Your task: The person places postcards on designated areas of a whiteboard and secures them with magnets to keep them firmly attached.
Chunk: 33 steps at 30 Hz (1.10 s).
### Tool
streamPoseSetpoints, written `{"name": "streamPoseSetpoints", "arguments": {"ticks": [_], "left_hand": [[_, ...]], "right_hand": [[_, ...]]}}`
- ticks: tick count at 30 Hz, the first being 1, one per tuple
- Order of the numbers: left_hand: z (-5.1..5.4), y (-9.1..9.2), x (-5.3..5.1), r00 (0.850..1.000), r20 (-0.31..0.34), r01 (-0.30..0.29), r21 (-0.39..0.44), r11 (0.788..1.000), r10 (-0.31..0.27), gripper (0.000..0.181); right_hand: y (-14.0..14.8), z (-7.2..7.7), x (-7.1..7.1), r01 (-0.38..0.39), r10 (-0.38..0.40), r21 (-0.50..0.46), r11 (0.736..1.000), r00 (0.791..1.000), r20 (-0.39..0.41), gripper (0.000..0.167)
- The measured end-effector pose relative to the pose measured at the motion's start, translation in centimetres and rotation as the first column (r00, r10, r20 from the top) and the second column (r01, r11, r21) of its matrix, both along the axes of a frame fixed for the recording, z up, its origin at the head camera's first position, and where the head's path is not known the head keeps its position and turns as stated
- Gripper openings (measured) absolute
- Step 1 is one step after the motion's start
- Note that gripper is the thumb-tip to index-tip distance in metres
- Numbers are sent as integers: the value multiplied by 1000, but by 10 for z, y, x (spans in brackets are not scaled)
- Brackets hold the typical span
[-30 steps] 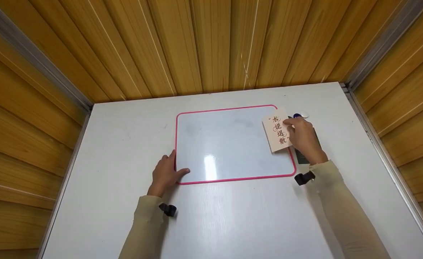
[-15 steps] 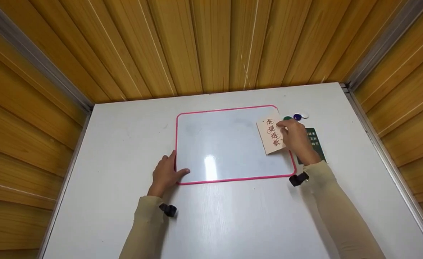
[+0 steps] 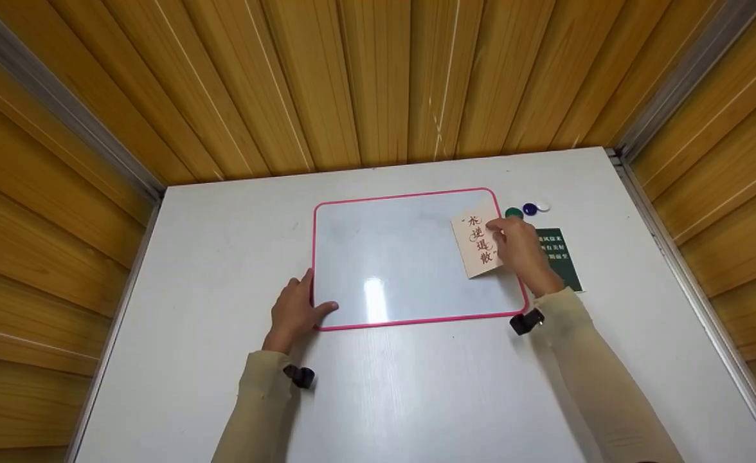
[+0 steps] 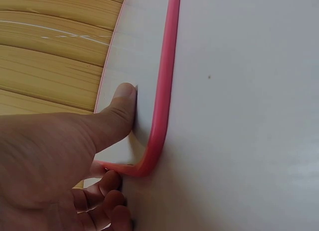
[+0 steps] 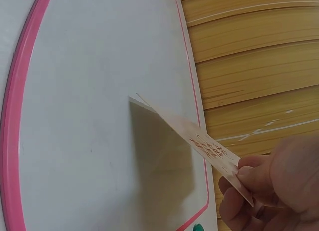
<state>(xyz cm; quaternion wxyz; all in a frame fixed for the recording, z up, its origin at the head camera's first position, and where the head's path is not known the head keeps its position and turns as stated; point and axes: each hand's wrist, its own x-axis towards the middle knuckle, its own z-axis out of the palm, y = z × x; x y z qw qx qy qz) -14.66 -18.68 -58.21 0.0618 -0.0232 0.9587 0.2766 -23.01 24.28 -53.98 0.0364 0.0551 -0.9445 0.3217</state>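
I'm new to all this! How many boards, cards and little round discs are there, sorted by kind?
Boards: 1 (pink-rimmed whiteboard)
Cards: 2 (cream card, held in the right hand; dark green card, on the table)
Round discs: 3 (green disc, blue disc, white disc)
Total: 6

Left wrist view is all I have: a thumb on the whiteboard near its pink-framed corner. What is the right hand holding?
Observer: The right hand pinches a cream card by its edge.
Operator: Is it flat on the whiteboard?
Observer: No, it is tilted, its held edge raised above the whiteboard.
Operator: What lies just off the far right corner?
Observer: Three discs in a row: green, blue, white.
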Motion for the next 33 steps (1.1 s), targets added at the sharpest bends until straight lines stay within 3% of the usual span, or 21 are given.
{"name": "streamPoseSetpoints", "arguments": {"ticks": [13, 20, 25, 33], "left_hand": [[0, 0, 1, 1000, 1, 4, 10, 1000, -4, 97], [-2, -1, 1, 1000, 6, -8, 11, 1000, 8, 97], [-3, -1, 1, 1000, 9, -20, 16, 1000, 19, 96], [-1, 1, 2, 1000, 1, -16, 21, 1000, 16, 97]], "right_hand": [[-1, -3, -2, -8, 5, 25, 1000, 994, 109, 31], [-4, -4, 0, -15, 1, 79, 997, 984, 176, 41], [-5, -4, 1, -11, -9, 103, 995, 981, 194, 50], [-4, -7, 5, -2, -23, 134, 991, 982, 189, 51]]}}
